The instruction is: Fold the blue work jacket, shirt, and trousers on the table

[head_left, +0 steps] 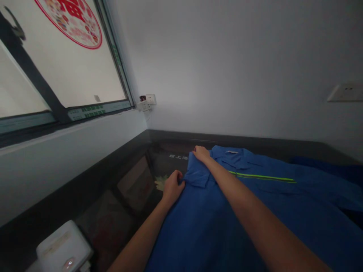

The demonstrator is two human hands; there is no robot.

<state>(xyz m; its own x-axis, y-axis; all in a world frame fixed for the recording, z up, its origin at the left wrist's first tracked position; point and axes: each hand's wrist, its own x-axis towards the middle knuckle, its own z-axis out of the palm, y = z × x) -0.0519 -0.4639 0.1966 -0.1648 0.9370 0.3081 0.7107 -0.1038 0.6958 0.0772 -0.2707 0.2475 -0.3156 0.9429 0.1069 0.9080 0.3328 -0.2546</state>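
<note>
A blue work jacket (272, 192) with a yellow-green stripe lies spread over the dark glossy table, its collar (232, 153) toward the wall. The left sleeve is folded in along the jacket's side, with its cuff end turned over. My left hand (172, 185) pinches the folded blue cloth at its left edge. Farther up, my right hand (202, 154) is closed on the top corner of the same fold, near the shoulder. My right forearm crosses over the jacket front and hides part of it.
A white box-shaped device (64, 245) stands at the lower left of the table (110, 196). Wall sockets (151, 99) sit in the far corner, another socket (346, 92) at the right. A window (68, 75) is on the left. Dark blue cloth (320, 163) lies at the right back.
</note>
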